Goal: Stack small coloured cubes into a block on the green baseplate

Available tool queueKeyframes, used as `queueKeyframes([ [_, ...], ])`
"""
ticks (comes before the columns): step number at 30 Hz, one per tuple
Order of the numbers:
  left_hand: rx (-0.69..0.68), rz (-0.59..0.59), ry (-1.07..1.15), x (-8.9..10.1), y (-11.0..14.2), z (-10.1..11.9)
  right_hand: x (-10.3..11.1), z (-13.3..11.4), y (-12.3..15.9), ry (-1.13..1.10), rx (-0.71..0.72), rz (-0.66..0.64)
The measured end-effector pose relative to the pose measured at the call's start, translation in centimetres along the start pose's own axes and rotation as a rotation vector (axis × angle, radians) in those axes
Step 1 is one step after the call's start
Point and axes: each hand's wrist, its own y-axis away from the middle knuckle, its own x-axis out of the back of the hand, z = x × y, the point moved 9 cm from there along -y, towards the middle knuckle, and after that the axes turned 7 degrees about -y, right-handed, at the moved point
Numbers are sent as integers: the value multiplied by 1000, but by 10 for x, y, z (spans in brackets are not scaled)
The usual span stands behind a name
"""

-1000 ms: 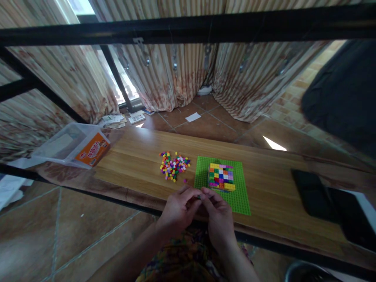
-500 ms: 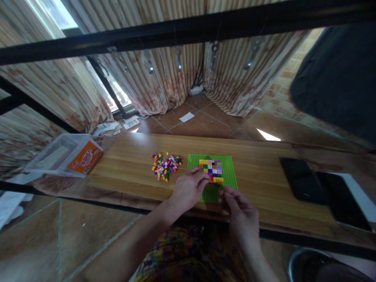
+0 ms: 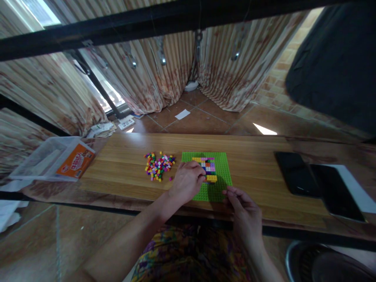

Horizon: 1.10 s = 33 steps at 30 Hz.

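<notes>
A green studded baseplate (image 3: 223,168) lies on the wooden board, carrying a block of small multicoloured toy bricks (image 3: 210,166) with a yellow one at its front right. My left hand (image 3: 188,181) reaches over the left part of this block, fingers curled and closed at the bricks. Its fingertips hide what they pinch or press. Near the plate's front right corner is my right hand (image 3: 245,209), thumb and fingers pinched together; anything between them is too small to make out. Left of the plate lies a loose pile of mixed bricks (image 3: 158,166), with one purple brick (image 3: 170,178) apart from it.
A clear plastic box (image 3: 38,156) with an orange label stands at the left end. Two dark phone-like devices, one nearer (image 3: 296,174) and one farther right (image 3: 336,192), lie beside white paper (image 3: 360,188). A black bar (image 3: 164,23) crosses above the board.
The view has shifted slightly. A green brick seen at my left fingertips is now hidden as that hand presses over the block. My right hand has drawn slightly rightward relative to the plate.
</notes>
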Motion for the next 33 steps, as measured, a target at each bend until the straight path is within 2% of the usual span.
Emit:
queueKeyframes([
  [7,-16,23,1,-3,2,2,0,2,-2,43,13,-27],
  [15,-57,-4,-31,-4,0,5,0,6,-2,59,-31,-15],
  [20,-19,36,63,7,-2,2,3,3,-2,99,-19,-25],
  [28,38,189,188,29,12,-4,2,-2,0,111,5,-23],
  [33,-8,141,137,23,9,0,-1,-1,0,117,33,-43],
])
